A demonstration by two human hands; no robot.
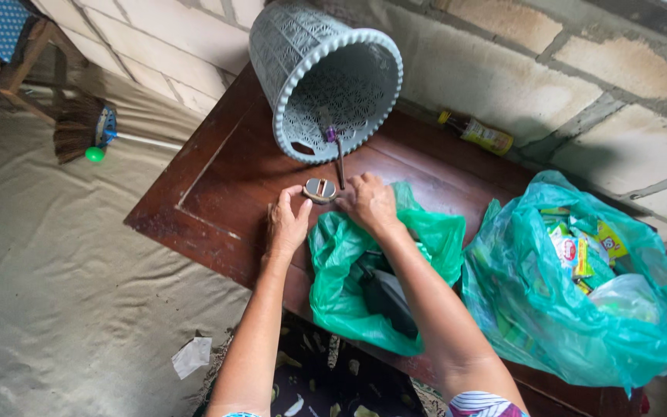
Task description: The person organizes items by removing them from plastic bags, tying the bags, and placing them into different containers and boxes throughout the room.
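Head view: I see my left hand (287, 222) and right hand (367, 202) both grasping a small round tin (320, 190) on the table (218, 177), beside a tipped basket (326, 77).

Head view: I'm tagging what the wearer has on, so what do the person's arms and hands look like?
Both arms are bare from the upper arm down; the left hand and right hand have no gloves. Short sleeves show at the bottom edge, the right one striped pink, white and blue. No rings or watch visible.
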